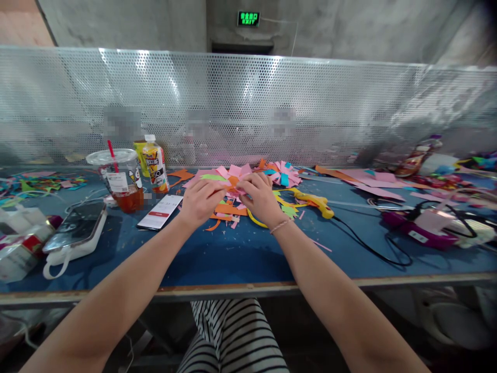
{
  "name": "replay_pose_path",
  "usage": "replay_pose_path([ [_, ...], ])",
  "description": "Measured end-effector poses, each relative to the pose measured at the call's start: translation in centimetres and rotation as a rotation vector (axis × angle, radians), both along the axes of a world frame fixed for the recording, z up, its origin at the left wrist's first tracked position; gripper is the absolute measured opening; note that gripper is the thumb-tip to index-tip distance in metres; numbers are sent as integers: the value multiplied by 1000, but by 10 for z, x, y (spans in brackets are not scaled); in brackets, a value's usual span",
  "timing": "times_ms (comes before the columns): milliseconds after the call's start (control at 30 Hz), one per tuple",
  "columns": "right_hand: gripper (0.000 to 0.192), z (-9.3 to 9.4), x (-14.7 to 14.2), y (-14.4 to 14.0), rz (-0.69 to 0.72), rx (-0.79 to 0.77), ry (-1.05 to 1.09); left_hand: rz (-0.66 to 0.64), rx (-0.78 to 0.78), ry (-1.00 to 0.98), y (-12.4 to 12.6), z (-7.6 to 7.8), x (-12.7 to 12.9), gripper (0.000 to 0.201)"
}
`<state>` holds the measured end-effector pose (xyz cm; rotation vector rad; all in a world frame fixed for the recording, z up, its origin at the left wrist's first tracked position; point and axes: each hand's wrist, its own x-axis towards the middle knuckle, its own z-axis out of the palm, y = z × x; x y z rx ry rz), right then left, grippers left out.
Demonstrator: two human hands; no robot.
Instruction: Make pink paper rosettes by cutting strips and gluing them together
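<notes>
Pink and orange paper piece [234, 182] is being pinched between left hand [201, 199] and right hand [261, 197], both closed on it. Probably folding or pressing; next calls for glue gun [313, 201], lying just right.

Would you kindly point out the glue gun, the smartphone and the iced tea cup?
glue gun [315, 201], head view, yellow body.
smartphone [160, 212], head view, lit screen.
iced tea cup [121, 181], head view, clear side wall.

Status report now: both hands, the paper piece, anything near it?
Left hand and right hand both pinch the pink and orange paper piece. Piece is low over the blue table. Glue gun beside right hand, phone beside left.
</notes>
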<state>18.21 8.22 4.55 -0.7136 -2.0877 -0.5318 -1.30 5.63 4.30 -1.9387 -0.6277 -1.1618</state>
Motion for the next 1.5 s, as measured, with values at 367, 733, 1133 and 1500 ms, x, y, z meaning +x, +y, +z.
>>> replay_pose_path([
  [367,17,1,-1,-1,-20,-2,-3,4,-15,-4,2,-1,0,17],
  [733,15,0,0,0,-1,-6,19,17,-28,-10,2,-2,1,16],
  [1133,16,0,0,2,41,-7,139,-29,-64,-116,7,-5,1,17],
  [1500,17,1,-1,-2,37,4,145,-33,34,-113,5,-1,3,14],
])
